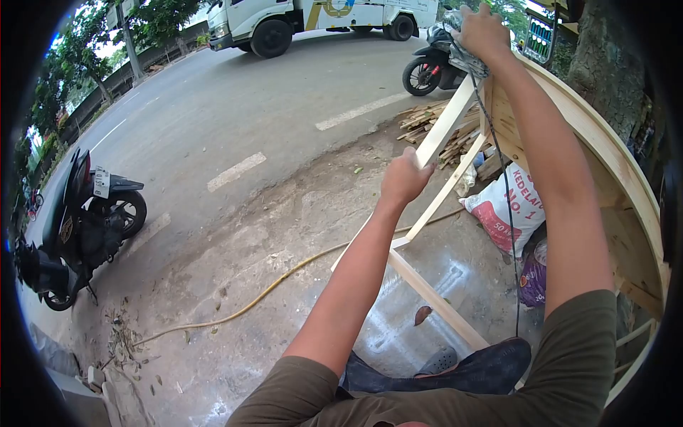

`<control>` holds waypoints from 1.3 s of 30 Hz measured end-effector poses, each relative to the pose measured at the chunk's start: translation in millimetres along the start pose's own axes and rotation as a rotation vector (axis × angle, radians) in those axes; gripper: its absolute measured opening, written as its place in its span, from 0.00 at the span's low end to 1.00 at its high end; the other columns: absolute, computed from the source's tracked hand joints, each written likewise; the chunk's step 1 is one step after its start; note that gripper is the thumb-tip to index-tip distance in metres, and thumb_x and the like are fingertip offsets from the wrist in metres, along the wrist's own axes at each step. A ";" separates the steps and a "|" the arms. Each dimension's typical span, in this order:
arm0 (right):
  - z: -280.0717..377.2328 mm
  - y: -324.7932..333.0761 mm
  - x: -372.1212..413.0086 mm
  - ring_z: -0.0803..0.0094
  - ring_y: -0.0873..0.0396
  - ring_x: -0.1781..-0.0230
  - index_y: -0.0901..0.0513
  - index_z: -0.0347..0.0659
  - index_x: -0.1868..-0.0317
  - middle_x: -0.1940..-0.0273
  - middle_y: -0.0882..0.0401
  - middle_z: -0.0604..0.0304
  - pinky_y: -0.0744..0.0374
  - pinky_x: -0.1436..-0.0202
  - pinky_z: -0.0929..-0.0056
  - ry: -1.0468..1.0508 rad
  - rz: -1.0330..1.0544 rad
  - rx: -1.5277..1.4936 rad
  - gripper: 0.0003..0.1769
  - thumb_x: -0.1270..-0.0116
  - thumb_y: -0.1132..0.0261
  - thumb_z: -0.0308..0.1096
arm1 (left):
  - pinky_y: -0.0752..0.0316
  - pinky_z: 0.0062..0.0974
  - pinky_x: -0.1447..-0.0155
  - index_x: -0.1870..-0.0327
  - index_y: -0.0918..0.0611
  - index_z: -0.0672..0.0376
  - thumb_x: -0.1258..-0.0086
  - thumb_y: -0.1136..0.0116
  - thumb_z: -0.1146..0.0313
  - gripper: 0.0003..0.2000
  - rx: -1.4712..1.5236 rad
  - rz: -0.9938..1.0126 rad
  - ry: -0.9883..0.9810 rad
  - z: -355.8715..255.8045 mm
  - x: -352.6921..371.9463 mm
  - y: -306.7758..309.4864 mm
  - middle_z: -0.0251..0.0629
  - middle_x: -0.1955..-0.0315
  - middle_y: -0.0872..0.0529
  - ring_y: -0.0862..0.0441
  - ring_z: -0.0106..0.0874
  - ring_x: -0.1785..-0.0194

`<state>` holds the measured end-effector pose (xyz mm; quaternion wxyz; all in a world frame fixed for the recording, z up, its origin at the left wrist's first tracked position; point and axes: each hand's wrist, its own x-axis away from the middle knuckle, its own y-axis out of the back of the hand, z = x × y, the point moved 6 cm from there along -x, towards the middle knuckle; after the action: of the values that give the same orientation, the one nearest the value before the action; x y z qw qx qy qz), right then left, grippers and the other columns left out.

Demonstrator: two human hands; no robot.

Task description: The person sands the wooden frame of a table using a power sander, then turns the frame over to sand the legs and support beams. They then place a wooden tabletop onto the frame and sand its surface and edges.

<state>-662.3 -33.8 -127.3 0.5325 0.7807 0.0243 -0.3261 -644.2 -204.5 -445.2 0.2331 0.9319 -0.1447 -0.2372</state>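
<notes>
My left hand is closed around a pale wooden frame, gripping one of its slats at mid-height. Farther up, my right hand is closed on a grey tool, which looks wrapped in plastic and rests at the frame's upper end. A black cord hangs from the tool to the ground by my legs. The frame's lower slat slants down toward my knee.
A parked motorbike stands at the left, another ahead. A truck is on the road. Wood scraps, a printed sack and a curved wooden panel are at the right. A yellow hose crosses the ground.
</notes>
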 end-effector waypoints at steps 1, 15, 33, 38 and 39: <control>7.1 5.0 7.8 0.42 0.19 0.38 0.18 0.39 0.33 0.34 0.24 0.37 0.15 0.40 0.49 -0.005 -0.152 0.055 0.30 0.34 0.33 0.43 | 0.18 0.52 0.46 0.50 0.18 0.67 0.29 0.30 0.48 0.26 -0.001 0.011 -0.001 -2.6 1.3 0.4 0.65 0.59 0.10 0.11 0.61 0.50; -248.8 62.3 253.7 0.46 0.18 0.40 0.23 0.60 0.27 0.39 0.22 0.51 0.14 0.42 0.45 -0.215 -0.446 0.299 0.37 0.32 0.30 0.64 | 0.19 0.47 0.49 0.49 0.17 0.68 0.29 0.30 0.48 0.27 -0.017 -0.075 -0.115 5.9 -6.2 -11.6 0.59 0.62 0.09 0.09 0.54 0.56; -427.3 110.2 417.7 0.46 0.19 0.45 0.19 0.60 0.30 0.46 0.19 0.50 0.20 0.36 0.51 -0.243 -0.557 0.289 0.36 0.36 0.25 0.61 | 0.20 0.52 0.43 0.42 0.18 0.63 0.29 0.32 0.45 0.28 -0.126 -0.109 -0.082 8.1 -5.8 -18.6 0.62 0.54 0.09 0.12 0.60 0.46; -347.0 79.0 332.2 0.45 0.18 0.47 0.17 0.57 0.31 0.49 0.19 0.48 0.19 0.39 0.49 -0.155 -0.641 0.280 0.37 0.38 0.24 0.62 | 0.20 0.52 0.43 0.43 0.18 0.64 0.28 0.33 0.44 0.28 -0.117 -0.124 -0.085 3.1 -1.9 -15.1 0.62 0.53 0.09 0.12 0.59 0.46; -328.7 72.9 316.4 0.45 0.19 0.46 0.17 0.58 0.33 0.49 0.20 0.47 0.18 0.40 0.49 -0.135 -0.644 0.258 0.36 0.39 0.24 0.62 | 0.20 0.52 0.43 0.44 0.18 0.64 0.28 0.33 0.44 0.28 -0.115 -0.119 -0.093 3.8 -4.0 -16.6 0.62 0.53 0.09 0.12 0.59 0.46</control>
<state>-226.6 115.4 -164.7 0.2997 0.7705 0.1927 -0.5285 -646.9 -190.3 -455.1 0.2649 0.9119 -0.0857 -0.3016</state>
